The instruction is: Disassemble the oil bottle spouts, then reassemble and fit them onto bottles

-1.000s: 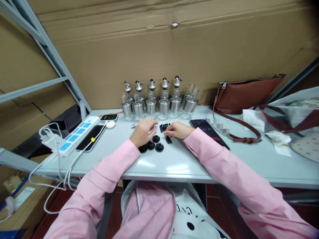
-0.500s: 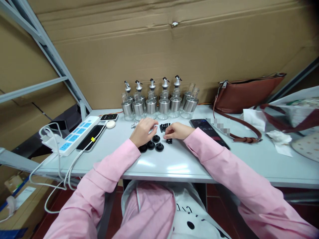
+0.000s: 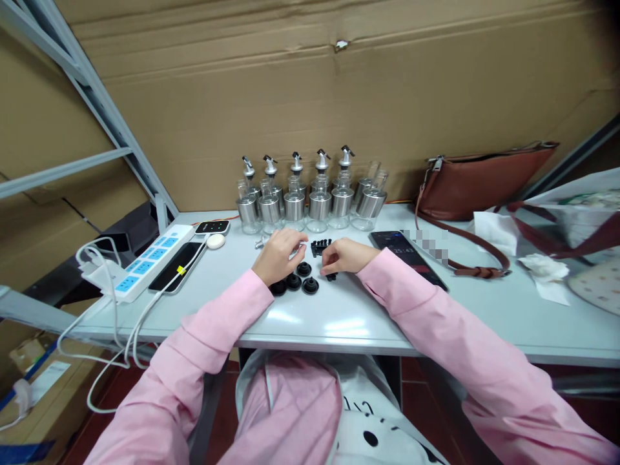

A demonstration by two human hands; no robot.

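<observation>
Hands both low over the desk (image 3: 300, 323), mid-scene. Left hand (image 3: 278, 257): fingers curled, thumb apart from the fingertips. Might be something shiny in the gap; can't tell if I'm gripping it. Right hand (image 3: 346, 256): thumb and fingers bunched close, pointing left. Can't tell if a bit is pinched in there, too small at this range.

Small black bits come in two groups: far row (image 3: 321, 246) just beyond my right fingertips, near clump (image 3: 332, 276) partly hidden under the right hand. Round black caps (image 3: 310, 285) sit between the hands on the near side, leftmost one partly behind my left wrist. Metal spout (image 3: 260, 243) lies just left of the left hand, partly covered.

Risks, my guess:
- Bits are tiny and close together. A sloppy pinch likely takes two or flicks one off; my fingers block the view, so I could miss it.
- Right palm dropping could smear the near clump into the caps.
- Left wrist is right by the caps. Dragging it nearer could push one toward the near edge; round, so it may roll.
- Swinging the left hand left could knock the spout.
- Bottles (image 3: 320, 210) stand tightly packed on the far side. One bump while reaching and neighbors clink or tip.
- Right sleeve (image 3: 416, 300) is right by the phone (image 3: 403, 250); could shove it.
</observation>
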